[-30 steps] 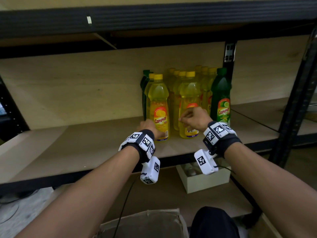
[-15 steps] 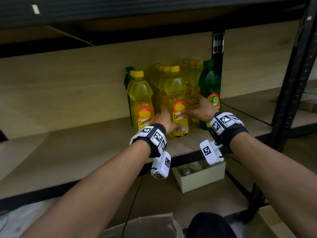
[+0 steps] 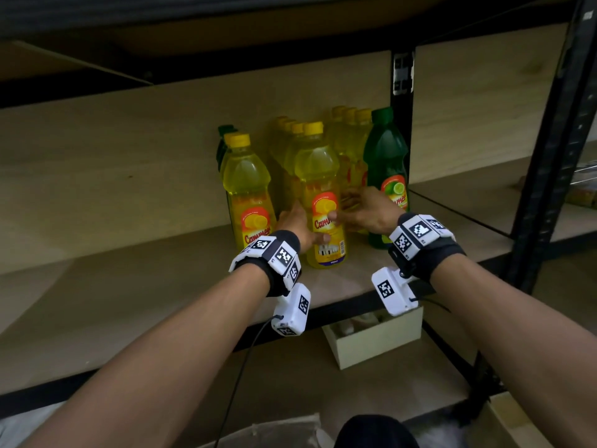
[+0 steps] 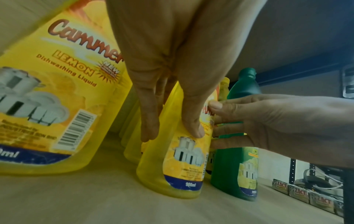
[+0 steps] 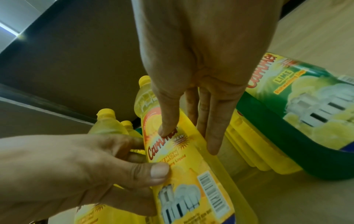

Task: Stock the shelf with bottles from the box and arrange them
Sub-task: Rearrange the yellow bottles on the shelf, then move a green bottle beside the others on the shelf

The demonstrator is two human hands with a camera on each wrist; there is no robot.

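Observation:
A yellow Cammer lemon bottle [image 3: 318, 176] [image 4: 172, 174] [image 5: 191, 174] stands upright at the front of the bottle group on the wooden shelf [image 3: 129, 286]. My left hand [image 3: 303, 227] grips its lower left side, thumb on the label and fingers round the back. My right hand [image 3: 342, 210] holds its right side, with the thumb on the label and the fingers along the flank. Another yellow bottle [image 3: 247, 189] [image 4: 47, 91] stands just left. A green lime bottle [image 3: 384, 156] [image 5: 287, 121] stands just right, with several yellow bottles in rows behind.
A black upright post [image 3: 549, 156] bounds the bay on the right, and the shelf above hangs low over the caps. A small white box [image 3: 378, 341] sits on the lower shelf under my right wrist. Bare board stretches left of the bottles.
My left hand left the left front bottle and moved right onto the middle yellow bottle. My right hand stayed on that bottle, so both hands now hold it.

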